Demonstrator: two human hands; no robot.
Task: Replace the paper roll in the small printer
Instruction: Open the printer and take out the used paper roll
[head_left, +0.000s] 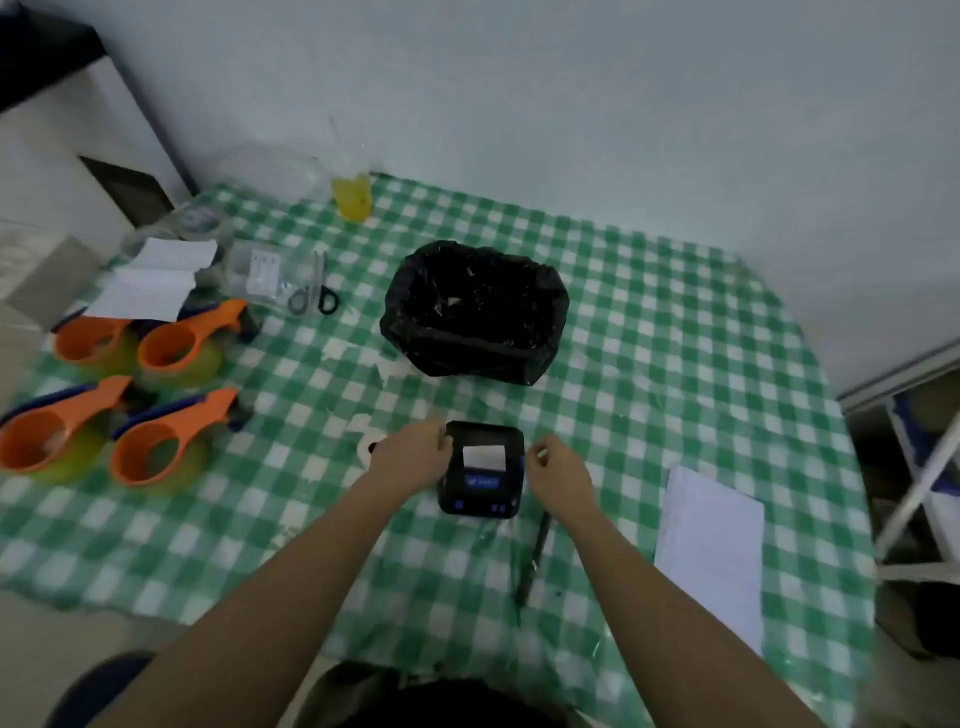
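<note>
A small black printer (480, 467) sits on the green checked tablecloth, with a white strip of paper (484, 456) showing at its top slot and a lit blue display below. My left hand (410, 452) rests against the printer's left side, fingers curled on its edge. A white paper roll (370, 448) lies just left of that hand, partly hidden. My right hand (558, 467) hovers just right of the printer, fingers loosely bent, apparently holding nothing.
A bin lined with a black bag (475, 312) stands behind the printer. Several orange tape dispensers (171, 447) fill the left side. Scissors (317, 296), a yellow drink cup (353, 195), a black pen (535, 556) and white sheets (711, 545) lie around.
</note>
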